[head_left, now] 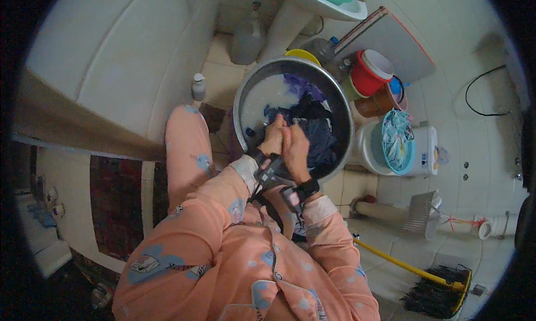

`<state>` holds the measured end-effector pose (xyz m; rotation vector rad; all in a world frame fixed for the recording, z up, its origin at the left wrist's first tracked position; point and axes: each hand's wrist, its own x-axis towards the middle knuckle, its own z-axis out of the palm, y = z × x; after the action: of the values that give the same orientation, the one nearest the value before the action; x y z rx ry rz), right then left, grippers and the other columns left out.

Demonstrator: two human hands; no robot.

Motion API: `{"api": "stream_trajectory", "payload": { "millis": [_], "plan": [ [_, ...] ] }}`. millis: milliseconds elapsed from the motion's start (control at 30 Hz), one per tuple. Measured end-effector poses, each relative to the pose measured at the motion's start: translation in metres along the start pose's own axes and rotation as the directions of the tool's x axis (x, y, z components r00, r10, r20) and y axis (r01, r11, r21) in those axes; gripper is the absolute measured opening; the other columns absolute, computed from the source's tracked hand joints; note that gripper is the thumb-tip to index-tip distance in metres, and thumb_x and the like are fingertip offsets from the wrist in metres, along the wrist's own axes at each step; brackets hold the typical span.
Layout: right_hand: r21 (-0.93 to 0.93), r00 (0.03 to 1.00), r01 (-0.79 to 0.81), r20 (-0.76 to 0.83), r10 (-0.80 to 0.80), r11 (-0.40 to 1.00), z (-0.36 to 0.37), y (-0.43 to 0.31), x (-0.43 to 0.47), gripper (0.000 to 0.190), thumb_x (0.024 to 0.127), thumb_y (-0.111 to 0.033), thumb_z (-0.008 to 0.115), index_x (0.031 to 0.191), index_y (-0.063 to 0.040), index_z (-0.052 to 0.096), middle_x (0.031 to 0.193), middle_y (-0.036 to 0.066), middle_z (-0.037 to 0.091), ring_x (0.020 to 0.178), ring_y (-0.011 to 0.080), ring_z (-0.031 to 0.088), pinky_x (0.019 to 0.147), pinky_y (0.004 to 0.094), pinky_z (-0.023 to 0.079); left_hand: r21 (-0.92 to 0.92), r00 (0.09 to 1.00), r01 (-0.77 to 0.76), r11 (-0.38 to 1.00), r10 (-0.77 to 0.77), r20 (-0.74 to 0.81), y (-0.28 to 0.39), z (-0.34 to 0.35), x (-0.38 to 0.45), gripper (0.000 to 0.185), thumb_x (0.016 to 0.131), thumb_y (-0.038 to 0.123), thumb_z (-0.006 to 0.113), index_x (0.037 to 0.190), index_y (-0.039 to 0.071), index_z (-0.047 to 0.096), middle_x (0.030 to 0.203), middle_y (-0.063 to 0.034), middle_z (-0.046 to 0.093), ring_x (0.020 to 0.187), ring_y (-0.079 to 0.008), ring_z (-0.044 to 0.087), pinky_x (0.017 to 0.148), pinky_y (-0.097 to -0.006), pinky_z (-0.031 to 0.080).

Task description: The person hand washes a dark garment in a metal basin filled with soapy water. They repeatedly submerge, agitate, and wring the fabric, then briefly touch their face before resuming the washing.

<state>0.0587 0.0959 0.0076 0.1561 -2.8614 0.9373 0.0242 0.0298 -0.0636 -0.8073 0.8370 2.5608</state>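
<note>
A large round metal basin (348, 124) stands before me, holding cloudy water (268, 90), dark wet clothes (320, 139) and a purple cloth (301, 86). My left hand (274, 136) and my right hand (295, 147) are pressed together over the dark clothes, near the basin's near side. Dark fabric shows just beyond the fingertips. Whether the fingers grip any of it cannot be told, as the palms and the spot between the hands are hidden. Both wrists wear dark straps with small devices.
A white bottle (199, 87) stands left of the basin. Buckets, including a red one (366, 76), crowd the far right. A blue tub (411, 153) of bags rests on the toilet. A yellow-handled broom (402, 264) lies at lower right. The washbasin pedestal (284, 28) stands beyond.
</note>
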Motion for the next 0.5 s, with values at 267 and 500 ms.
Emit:
{"api": "stream_trajectory", "payload": {
  "millis": [267, 500],
  "plan": [
    [0.133, 0.988, 0.006, -0.157, 0.015, 0.991, 0.008, 0.004, 0.006, 0.033, 0.098, -0.03, 0.051, 0.085, -0.002, 0.06, 0.083, 0.023, 0.062, 0.075, 0.0455, 0.061, 0.063, 0.0498, 0.047, 0.076, 0.99, 0.107, 0.991, -0.113, 0.081, -0.007, -0.014, 0.025, 0.044, 0.098, 0.05, 0.047, 0.105, 0.008, 0.058, 0.104, -0.0056, 0.062, 0.098, -0.0204, 0.055, 0.09, -0.0379, 0.043],
    [0.03, 0.931, -0.006, -0.363, 0.016, 1.0, 0.001, -0.005, 0.013, 0.026, 0.095, -0.022, 0.057, 0.081, -0.001, 0.058, 0.074, 0.023, 0.059, 0.07, 0.0436, 0.058, 0.058, 0.0474, 0.044, 0.169, 0.99, 0.12, 0.978, -0.106, -0.092, -0.003, -0.008, 0.01, 0.046, 0.093, 0.055, 0.053, 0.1, 0.01, 0.054, 0.092, -0.0019, 0.055, 0.089, -0.0186, 0.053, 0.081, -0.0342, 0.042]
  ]
}}
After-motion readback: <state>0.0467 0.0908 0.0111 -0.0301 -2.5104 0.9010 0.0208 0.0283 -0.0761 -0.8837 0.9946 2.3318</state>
